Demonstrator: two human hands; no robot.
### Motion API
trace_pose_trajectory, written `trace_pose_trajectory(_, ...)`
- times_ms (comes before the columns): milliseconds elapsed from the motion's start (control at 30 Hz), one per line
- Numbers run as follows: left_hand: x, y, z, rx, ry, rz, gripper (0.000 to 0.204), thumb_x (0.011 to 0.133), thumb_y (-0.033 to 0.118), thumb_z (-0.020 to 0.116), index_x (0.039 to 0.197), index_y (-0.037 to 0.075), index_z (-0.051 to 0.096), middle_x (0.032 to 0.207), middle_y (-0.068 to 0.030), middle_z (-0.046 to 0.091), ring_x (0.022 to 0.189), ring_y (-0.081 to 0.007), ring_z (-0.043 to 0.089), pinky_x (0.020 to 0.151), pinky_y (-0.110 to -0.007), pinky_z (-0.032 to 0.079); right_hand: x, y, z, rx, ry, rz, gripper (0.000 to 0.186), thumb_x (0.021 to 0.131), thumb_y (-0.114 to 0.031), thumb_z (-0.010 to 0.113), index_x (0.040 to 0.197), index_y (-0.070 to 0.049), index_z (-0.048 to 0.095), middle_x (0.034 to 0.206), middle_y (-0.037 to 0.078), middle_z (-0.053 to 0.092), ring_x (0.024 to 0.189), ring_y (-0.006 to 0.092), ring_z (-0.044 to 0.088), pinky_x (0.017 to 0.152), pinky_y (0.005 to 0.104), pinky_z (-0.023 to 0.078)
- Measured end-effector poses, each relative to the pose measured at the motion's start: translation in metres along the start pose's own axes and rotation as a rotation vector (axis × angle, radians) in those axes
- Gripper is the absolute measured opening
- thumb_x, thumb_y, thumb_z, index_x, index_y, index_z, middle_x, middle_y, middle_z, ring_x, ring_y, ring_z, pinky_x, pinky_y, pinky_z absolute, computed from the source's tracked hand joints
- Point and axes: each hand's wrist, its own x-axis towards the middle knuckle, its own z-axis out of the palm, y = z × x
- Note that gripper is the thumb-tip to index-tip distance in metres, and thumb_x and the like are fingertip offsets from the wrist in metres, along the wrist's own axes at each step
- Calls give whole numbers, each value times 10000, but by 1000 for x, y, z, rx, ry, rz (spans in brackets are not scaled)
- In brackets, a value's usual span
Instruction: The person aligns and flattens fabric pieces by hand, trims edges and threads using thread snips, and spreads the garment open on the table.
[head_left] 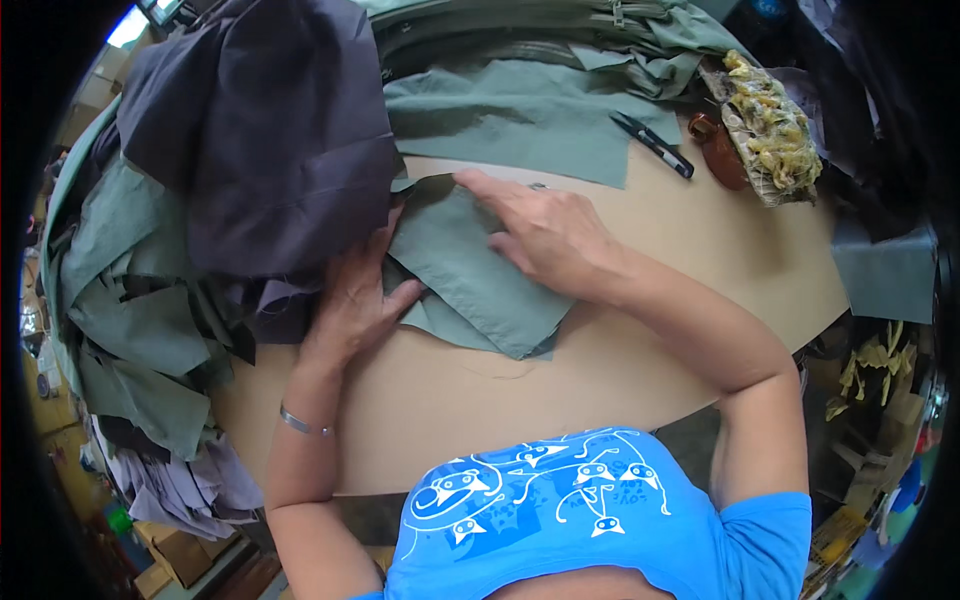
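Observation:
A folded piece of green cloth (470, 265) lies on the tan work surface, its layers slightly offset along the lower edge. My right hand (555, 235) rests on its upper right part, index finger stretched to the top corner and thumb apart on the cloth. At the cloth's left edge is my left hand (355, 300), its thumb spread toward the cloth and its fingers reaching up along the side. Dark purple-grey fabric (290, 150) hangs beside and partly over those fingers, so their grip is partly hidden.
Green fabric pieces (130, 290) heap at the left. More green cloth (520, 115) spreads across the back. Black thread snips (652, 145) lie at the right, beside a reddish-brown cup-like object (718, 150) and a board with yellowish clumps (768, 125). The tan surface (740, 290) ends near my body.

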Motion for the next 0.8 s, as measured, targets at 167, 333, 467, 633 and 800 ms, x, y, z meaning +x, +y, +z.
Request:
trace_pose_trajectory(167,-3,23,-15,95,-46,-70,697,750,216,678,1373,116,382,1339,-169,443,1209,-338,437,1031,-453,293,-20,16,-2,70,109,-84,566,755,23,611,1286,-102,462,1047,176,621,864,364,612,752,411,507)
trace_pose_trajectory(333,-11,54,16,61,181,546,290,672,145,705,939,114,597,1045,-55,536,979,-212,565,820,-349,482,-22,13,-2,72,156,-99,554,773,34,597,1287,-128,466,867,165,618,766,339,592,714,412,491)
trace_pose_trajectory(467,-23,67,23,-55,46,434,310,686,187,711,964,132,586,1023,-39,523,1005,-209,550,890,-366,444,-28,16,-20,80,-94,-14,546,788,6,612,1292,-144,464,835,161,612,771,334,587,712,408,480)
trace_pose_trajectory(633,-29,66,33,9,235,512,325,696,194,710,991,152,579,1037,-27,520,1010,-200,538,927,-389,409,-21,39,-25,-80,183,-100,546,805,-26,621,1302,-182,457,771,155,589,747,315,586,656,389,467)
trace_pose_trajectory(800,-29,66,34,-11,124,491,328,689,178,706,986,124,577,1027,-26,527,1016,-199,528,925,-399,407,-39,8,-24,41,130,67,568,788,-74,655,1309,-150,440,861,144,606,778,315,596,679,394,482)
